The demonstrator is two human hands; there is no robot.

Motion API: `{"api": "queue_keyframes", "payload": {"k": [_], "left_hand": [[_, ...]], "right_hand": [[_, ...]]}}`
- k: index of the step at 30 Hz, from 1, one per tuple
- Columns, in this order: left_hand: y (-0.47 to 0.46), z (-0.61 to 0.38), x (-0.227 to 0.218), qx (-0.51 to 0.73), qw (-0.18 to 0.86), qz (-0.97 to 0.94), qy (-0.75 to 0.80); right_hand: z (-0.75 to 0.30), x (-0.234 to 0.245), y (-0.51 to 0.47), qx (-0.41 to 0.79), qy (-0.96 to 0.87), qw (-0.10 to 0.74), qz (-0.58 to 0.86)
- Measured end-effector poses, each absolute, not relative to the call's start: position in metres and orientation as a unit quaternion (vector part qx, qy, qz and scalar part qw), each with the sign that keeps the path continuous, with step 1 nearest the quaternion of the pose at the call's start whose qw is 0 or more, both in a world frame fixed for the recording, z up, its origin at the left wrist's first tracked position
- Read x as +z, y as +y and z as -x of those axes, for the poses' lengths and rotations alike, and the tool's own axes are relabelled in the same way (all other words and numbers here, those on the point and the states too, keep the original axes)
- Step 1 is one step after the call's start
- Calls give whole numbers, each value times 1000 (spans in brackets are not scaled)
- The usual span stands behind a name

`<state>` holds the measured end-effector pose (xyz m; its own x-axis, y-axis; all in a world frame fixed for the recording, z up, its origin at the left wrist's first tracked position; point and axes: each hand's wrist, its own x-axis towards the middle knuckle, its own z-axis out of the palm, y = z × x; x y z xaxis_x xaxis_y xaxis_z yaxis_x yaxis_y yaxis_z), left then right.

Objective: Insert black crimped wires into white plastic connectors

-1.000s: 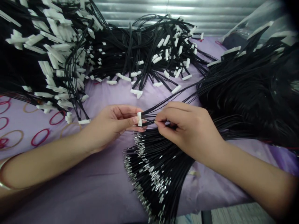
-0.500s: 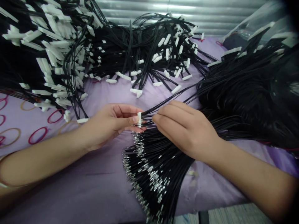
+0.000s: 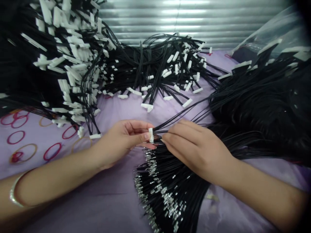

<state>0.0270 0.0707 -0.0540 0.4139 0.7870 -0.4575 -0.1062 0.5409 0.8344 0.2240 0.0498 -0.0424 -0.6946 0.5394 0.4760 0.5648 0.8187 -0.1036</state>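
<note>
My left hand (image 3: 123,140) pinches a small white plastic connector (image 3: 151,135) between thumb and fingers, above the purple cloth (image 3: 111,191). My right hand (image 3: 194,147) is closed right beside it, fingertips pinching thin black wires (image 3: 179,121) that run into the connector. Beneath both hands a thick bundle of black wires with bare metal terminals (image 3: 157,191) fans toward me.
A large heap of finished black harnesses with white connectors (image 3: 73,64) fills the far left and middle. A dense mass of loose black wire (image 3: 262,106) lies at the right under a clear plastic bag (image 3: 267,29). A corrugated metal wall (image 3: 182,19) closes the back.
The view has tipped so everything sits lower in the picture. My right fingertips have stayed at the connector, which my left hand keeps holding.
</note>
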Motion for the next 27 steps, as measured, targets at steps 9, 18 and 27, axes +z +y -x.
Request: {"api": "queue_keyframes", "payload": {"k": [9, 18, 27], "left_hand": [[68, -31, -53, 310, 754, -390, 427], [68, -32, -50, 282, 752, -422, 421], [71, -30, -56, 301, 754, -406, 419]], "right_hand": [[-220, -48, 53, -32, -920, 252, 298], [-218, -51, 53, -25, -922, 236, 305], [-223, -35, 47, -55, -913, 221, 339]]}}
